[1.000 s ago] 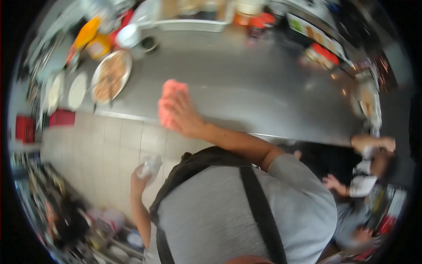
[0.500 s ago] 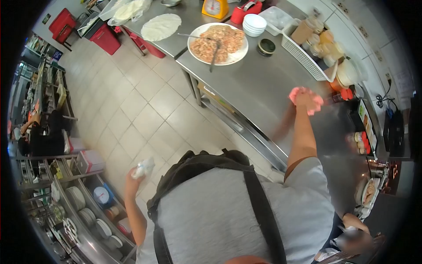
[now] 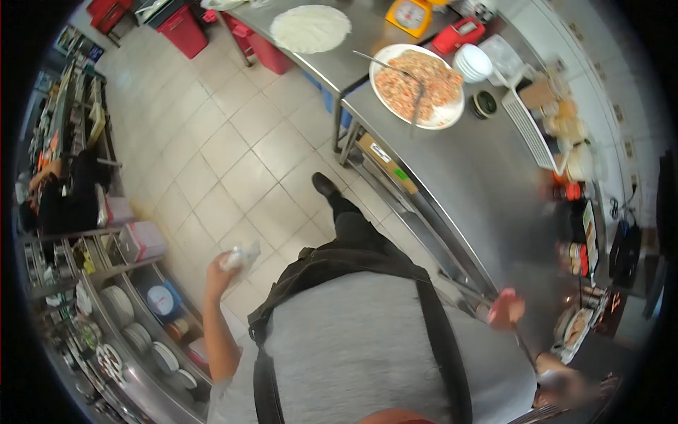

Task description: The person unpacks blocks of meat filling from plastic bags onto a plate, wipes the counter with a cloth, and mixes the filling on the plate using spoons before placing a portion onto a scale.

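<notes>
My left hand hangs over the tiled floor, closed around a crumpled, whitish, see-through thing that looks like thin plastic. At the near edge of the steel counter, my right hand is bunched on a pink cloth; most of that forearm is hidden. Farther up the counter, a large white plate bears a pinkish minced mixture, with a spoon and another long-handled utensil in it. Neither hand is close to the plate.
Beyond the plate are a round white sheet, a yellow scale, stacked white bowls and a dark round tin. A white basket and jars line the wall. Dish shelves stand left. Another person's arm is close at right.
My right hand has drawn the pink cloth back across the counter to its near edge. My body has shifted, with one leg now stepping forward. The left hand keeps its whitish thing.
</notes>
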Demonstrator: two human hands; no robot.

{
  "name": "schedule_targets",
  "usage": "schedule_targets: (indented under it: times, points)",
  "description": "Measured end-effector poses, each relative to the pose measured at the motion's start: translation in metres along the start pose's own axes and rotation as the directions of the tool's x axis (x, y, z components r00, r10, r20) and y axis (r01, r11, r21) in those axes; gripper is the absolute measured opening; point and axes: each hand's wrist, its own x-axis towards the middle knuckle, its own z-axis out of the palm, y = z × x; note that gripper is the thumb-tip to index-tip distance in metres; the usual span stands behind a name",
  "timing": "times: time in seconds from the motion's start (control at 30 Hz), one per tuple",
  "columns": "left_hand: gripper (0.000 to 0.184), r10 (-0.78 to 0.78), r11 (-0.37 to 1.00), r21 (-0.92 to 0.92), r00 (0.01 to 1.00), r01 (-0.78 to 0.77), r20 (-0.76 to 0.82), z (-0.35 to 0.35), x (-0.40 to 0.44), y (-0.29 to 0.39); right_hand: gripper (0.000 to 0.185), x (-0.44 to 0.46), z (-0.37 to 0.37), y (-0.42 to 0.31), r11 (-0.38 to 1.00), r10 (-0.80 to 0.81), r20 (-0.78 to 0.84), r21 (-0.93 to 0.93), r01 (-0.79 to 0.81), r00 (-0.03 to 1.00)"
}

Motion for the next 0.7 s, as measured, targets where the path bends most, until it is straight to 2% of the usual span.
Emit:
schedule_targets:
  times: [0.03, 0.07, 0.1, 0.17, 0.2, 0.23, 0.27, 0.3, 0.33, 0.37, 0.4, 0.43, 0.47, 0.5, 0.53, 0.57, 0.6, 0.63, 0.67, 0.7]
  points:
    - [0.049, 0.067, 0.995, 0.07, 0.998, -0.066, 0.0, -0.008, 0.013, 0.001, 0.027, -0.005, -0.011, -0.002, 0.996, 0.087, -0.043, 0.001, -0.087, 0.995]
    - [0.054, 0.026, 1.0, -0.002, 0.999, -0.026, 0.046, -0.018, 0.019, 0.019, 0.03, 0.0, -0.016, -0.013, 0.986, 0.154, -0.052, 0.074, -0.15, 0.987]
    - [0.054, 0.02, 1.0, -0.004, 1.0, -0.02, 0.006, -0.029, 0.025, 0.036, 0.033, 0.0, -0.02, -0.031, 0.964, 0.209, -0.033, 0.174, -0.2, 0.977]
    - [0.058, 0.042, 0.996, -0.079, 0.999, -0.04, 0.015, -0.059, 0.037, 0.062, 0.042, -0.002, -0.041, -0.105, 0.895, 0.235, 0.101, 0.365, -0.255, 0.967]
    - [0.058, 0.046, 0.996, -0.072, 0.998, -0.048, -0.03, -0.078, 0.046, 0.06, 0.046, -0.007, -0.048, -0.151, 0.884, 0.199, 0.18, 0.392, -0.256, 0.963]
    - [0.058, 0.07, 0.997, 0.054, 0.986, -0.062, -0.15, -0.095, 0.06, 0.053, 0.058, 0.037, -0.002, -0.152, 0.993, -0.112, 0.25, -0.018, 0.121, 0.962]
    - [0.059, 0.102, 0.982, 0.18, 0.96, -0.056, -0.26, -0.113, 0.075, 0.043, 0.07, 0.047, 0.009, -0.188, 0.777, -0.412, 0.295, -0.38, 0.501, 0.862]
    - [0.059, 0.11, 0.98, 0.191, 0.949, -0.055, -0.294, -0.134, 0.089, 0.026, 0.076, 0.055, 0.03, -0.237, 0.864, -0.172, 0.268, -0.42, 0.276, 0.948]
    - [0.059, 0.109, 0.984, 0.172, 0.933, -0.052, -0.342, -0.157, 0.101, 0.0, 0.082, 0.027, 0.015, -0.328, 0.882, 0.079, 0.224, -0.469, 0.037, 0.971]
    - [0.058, 0.107, 0.987, 0.151, 0.914, -0.051, -0.391, -0.178, 0.107, -0.011, 0.088, 0.07, 0.069, -0.353, 0.857, -0.085, 0.175, -0.489, 0.161, 0.981]
    - [0.063, 0.108, 0.966, 0.26, 0.906, 0.002, -0.409, -0.198, 0.102, -0.005, 0.086, 0.069, 0.071, -0.417, 0.898, -0.291, 0.002, -0.345, 0.273, 0.957]
    - [0.063, 0.099, 0.966, 0.259, 0.892, 0.021, -0.442, -0.213, 0.1, -0.011, 0.08, 0.053, 0.052, -0.502, 0.881, -0.367, 0.006, -0.32, 0.349, 0.93]
    - [0.064, 0.013, 0.944, 0.295, 0.876, 0.149, -0.482, -0.225, 0.098, -0.027, 0.07, 0.045, 0.06, -0.571, 0.816, -0.575, -0.258, -0.246, 0.523, 0.776]
    - [0.066, -0.072, 0.907, 0.319, 0.848, 0.274, -0.525, -0.237, 0.097, -0.047, 0.063, 0.022, 0.054, -0.644, 0.598, -0.694, -0.546, -0.076, 0.798, 0.469]
    - [0.066, -0.13, 0.902, 0.282, 0.827, 0.328, -0.547, -0.245, 0.093, -0.067, 0.059, -0.032, 0.016, -0.725, 0.461, -0.679, -0.661, -0.047, 0.886, 0.318]
    - [0.065, -0.191, 0.893, 0.24, 0.805, 0.379, -0.562, -0.247, 0.087, -0.095, 0.058, -0.092, -0.022, -0.796, 0.171, -0.698, -0.69, 0.099, 0.98, 0.192]
    - [0.062, -0.209, 0.923, 0.132, 0.76, 0.361, -0.615, -0.24, 0.082, -0.147, 0.058, -0.16, -0.059, -0.857, 0.007, -0.655, -0.746, 0.154, 0.988, 0.121]
    - [0.063, -0.286, 0.916, 0.027, 0.699, 0.4, -0.656, -0.227, 0.071, -0.162, 0.059, -0.227, -0.096, -0.909, -0.165, -0.593, -0.803, 0.184, 0.969, 0.052]
    - [0.06, -0.384, 0.888, -0.087, 0.623, 0.453, -0.682, -0.207, 0.06, -0.178, 0.061, -0.293, -0.119, -0.95, -0.223, -0.583, -0.812, 0.187, 0.957, 0.022]
    - [0.059, -0.554, 0.83, -0.367, 0.55, 0.42, -0.625, -0.181, 0.049, -0.205, 0.063, -0.358, -0.129, -0.983, -0.285, -0.568, -0.823, 0.186, 0.94, -0.01]
